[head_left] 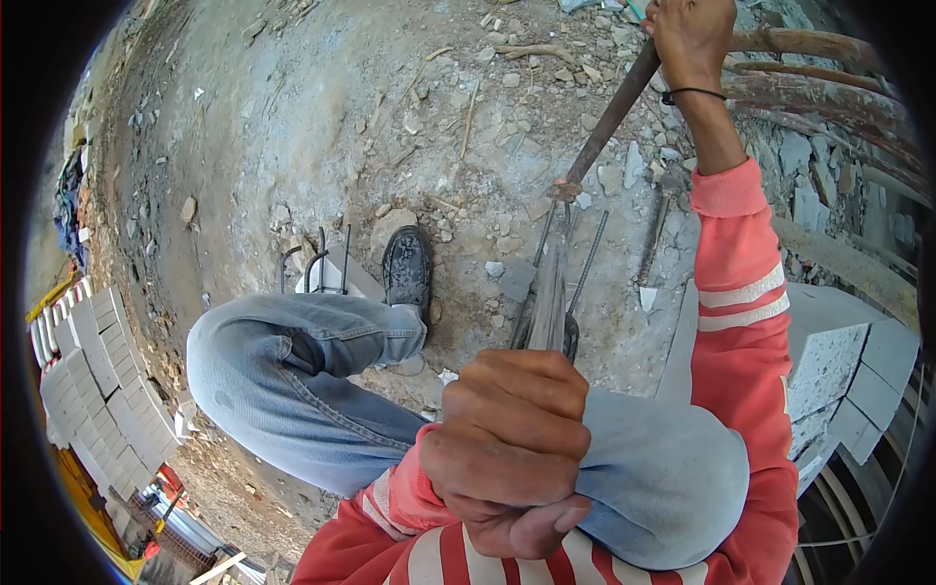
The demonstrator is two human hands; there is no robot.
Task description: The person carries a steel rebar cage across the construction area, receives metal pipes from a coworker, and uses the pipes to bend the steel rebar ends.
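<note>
My left hand (512,448) is closed in a fist around a smooth grey bar (553,283) that points away from me between my knees. At the upper right, my right hand (694,39) is wrapped round the end of a dark, rusty metal bar (616,112). This bar slants down to a rusty joint (565,187) at the far end of the grey bar. I cannot tell whether the two bars are joined there. A ribbed steel rod (588,261) stands beside the grey bar, and its lower end is hidden near my right knee.
Bent steel rods (322,258) rise by a pale block (351,281) near my left shoe (406,273). Grey blocks (838,366) are stacked at the right, and more blocks (102,390) lie far left. Rusty pipes (809,93) stretch across the upper right. Stones and rubble (512,83) litter the ground.
</note>
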